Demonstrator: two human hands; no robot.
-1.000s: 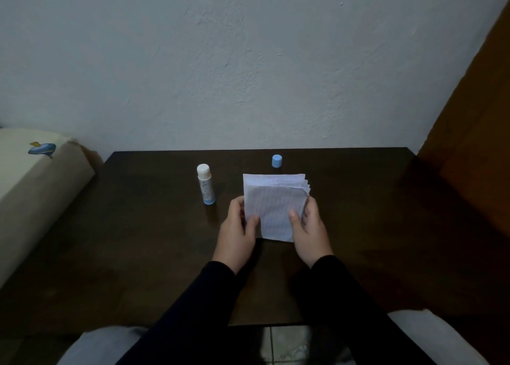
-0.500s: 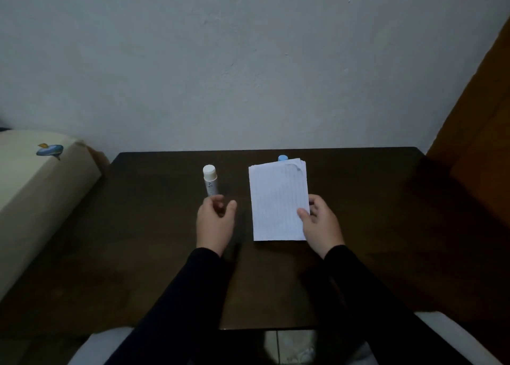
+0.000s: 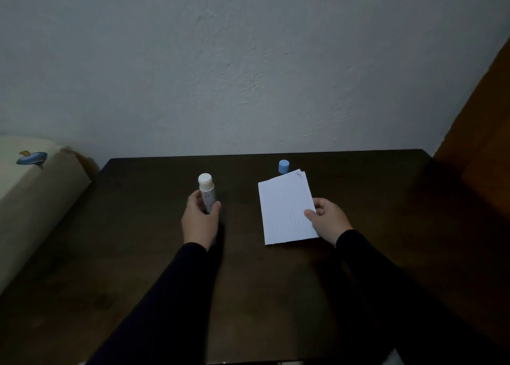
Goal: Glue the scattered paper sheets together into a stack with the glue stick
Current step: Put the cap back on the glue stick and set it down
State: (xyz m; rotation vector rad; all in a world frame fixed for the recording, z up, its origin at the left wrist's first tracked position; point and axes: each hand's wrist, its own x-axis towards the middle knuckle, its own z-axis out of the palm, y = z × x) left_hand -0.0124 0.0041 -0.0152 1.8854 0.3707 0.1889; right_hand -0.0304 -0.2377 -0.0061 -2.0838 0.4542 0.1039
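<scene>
The dark wooden table [image 3: 276,295] is carrying everything. The stack of lined paper sheets [image 3: 285,207] is lying flat, its right edge pinched between the thumb and curled fingers of the right hand [image 3: 328,219]. The left hand [image 3: 200,221] is wrapping its fingers around the lower body of the upright glue stick [image 3: 207,192]. The blue cap [image 3: 283,166] is standing beyond the right fingertips, just behind the stack.

- Lower part of glue stick [image 3: 206,190] hidden behind left hand [image 3: 199,221].
- Blue cap [image 3: 283,166] partly covered by paper stack [image 3: 285,208].
- Bench [image 3: 386,226] cut off at bottom edge.
- Label print too small to read.
</scene>
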